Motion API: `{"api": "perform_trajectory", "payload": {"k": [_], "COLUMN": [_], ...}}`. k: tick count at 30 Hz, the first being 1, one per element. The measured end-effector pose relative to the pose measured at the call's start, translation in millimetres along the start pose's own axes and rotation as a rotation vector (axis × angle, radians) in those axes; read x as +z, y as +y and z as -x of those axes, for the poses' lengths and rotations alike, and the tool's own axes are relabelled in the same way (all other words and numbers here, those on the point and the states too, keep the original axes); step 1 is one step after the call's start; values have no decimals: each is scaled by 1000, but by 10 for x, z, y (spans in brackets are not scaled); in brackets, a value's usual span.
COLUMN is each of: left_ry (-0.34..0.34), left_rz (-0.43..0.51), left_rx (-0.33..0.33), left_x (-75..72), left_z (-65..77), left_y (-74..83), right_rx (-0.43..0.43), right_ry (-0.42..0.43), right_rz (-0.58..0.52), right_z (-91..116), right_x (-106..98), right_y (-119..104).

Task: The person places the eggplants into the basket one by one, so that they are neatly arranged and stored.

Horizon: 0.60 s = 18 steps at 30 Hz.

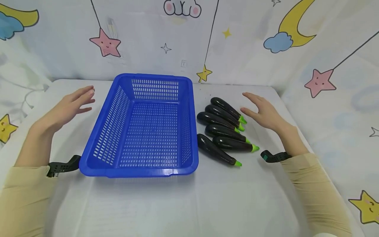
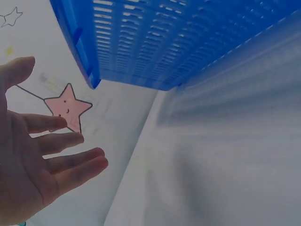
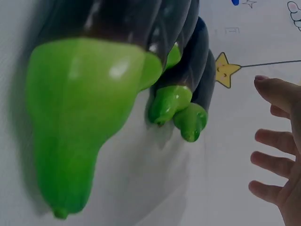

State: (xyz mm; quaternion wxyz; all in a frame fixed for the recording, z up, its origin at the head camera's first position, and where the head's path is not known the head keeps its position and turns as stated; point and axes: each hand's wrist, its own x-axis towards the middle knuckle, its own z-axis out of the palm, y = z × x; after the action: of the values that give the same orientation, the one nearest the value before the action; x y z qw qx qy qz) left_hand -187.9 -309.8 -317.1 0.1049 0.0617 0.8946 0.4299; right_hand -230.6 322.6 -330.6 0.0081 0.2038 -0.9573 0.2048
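Observation:
A blue plastic basket [image 1: 193, 158] with slotted walls stands on the white table, with nothing inside it. To its right lie several dark eggplants [image 1: 228, 144] with bright green stem ends, fanned out in a loose row. The left hand [image 1: 72, 104] hovers left of the basket, fingers spread and holding nothing; in the left wrist view the palm [image 2: 28, 165] shows beside the basket wall [image 2: 141, 47]. Right of the eggplants, the right hand [image 1: 263, 112] is held apart from them with loosely extended fingers. The right wrist view shows green eggplant ends [image 3: 84, 117] close up.
The white-covered table [image 1: 189, 207] extends in front of the basket. A pale curtain printed with stars, moons and clouds [image 1: 142, 42] surrounds the back and sides. Each wrist wears a black camera strap, the left one's mount [image 1: 63, 166] close to the basket's near left corner.

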Motion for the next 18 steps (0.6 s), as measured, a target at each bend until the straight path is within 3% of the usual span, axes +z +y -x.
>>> {"api": "perform_trajectory", "payload": {"k": [3,9,14,18], "left_ry": [-20,9,-60,-54], "left_rz": [45,108,127,156], "left_rx": [22,47,15,-8], "left_x": [49,151,254,347], "left_z": [2,25,22,8], "left_y": [46,73,171,251], "right_rx": [-5,-34,-33,-16], "right_ry": [6,23,17,-7], "right_rz": [-22,-125,-170,-186], "right_z": [-48,-159,-225,-258], "right_x": [-21,11,19,44], "right_y": [-69,-196,-279,-295]}}
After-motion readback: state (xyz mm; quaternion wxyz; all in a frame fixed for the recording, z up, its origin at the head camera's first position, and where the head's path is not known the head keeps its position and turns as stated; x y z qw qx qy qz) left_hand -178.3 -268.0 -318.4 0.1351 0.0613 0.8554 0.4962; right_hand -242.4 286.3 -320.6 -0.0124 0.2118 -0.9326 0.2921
